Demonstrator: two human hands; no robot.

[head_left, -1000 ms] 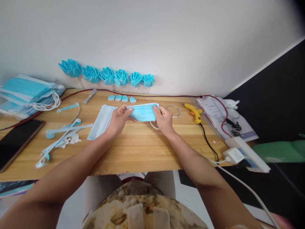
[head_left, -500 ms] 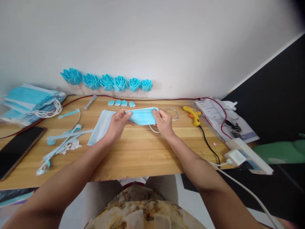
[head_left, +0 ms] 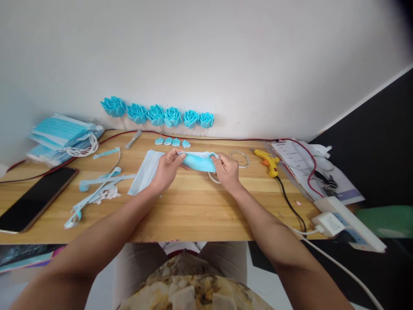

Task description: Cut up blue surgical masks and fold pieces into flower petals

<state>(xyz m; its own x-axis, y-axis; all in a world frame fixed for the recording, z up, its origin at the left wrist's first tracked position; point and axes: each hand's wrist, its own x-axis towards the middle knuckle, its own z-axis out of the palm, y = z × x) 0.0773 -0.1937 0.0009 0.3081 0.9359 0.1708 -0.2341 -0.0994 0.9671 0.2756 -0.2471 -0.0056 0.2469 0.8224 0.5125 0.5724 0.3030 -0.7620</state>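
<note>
A blue-and-white piece of face mask (head_left: 199, 162) is stretched between my two hands, just above the table. My left hand (head_left: 169, 170) pinches its left end, thumb on the front. At the other end, my right hand (head_left: 227, 171) grips the edge, which is bunched and curled near the thumb. Its white side shows along the top, and the blue side faces me. Beside my left wrist lies a pale flat mask sheet (head_left: 145, 173). Several small folded blue petals (head_left: 176, 142) lie in a row beyond my hands.
Blue mask flowers (head_left: 156, 115) stand on sticks along the wall. To the left are stacked masks (head_left: 61, 133), cut strips (head_left: 100, 189) and a phone (head_left: 38, 200). A yellow glue gun (head_left: 269, 161), tape roll (head_left: 239, 159), papers (head_left: 290, 165) and power strip (head_left: 350, 226) are on the right.
The mask piece was held flat with its blue face showing; now its top edge curls and more white shows. The whole view has shifted slightly, with the table things appearing further right.
</note>
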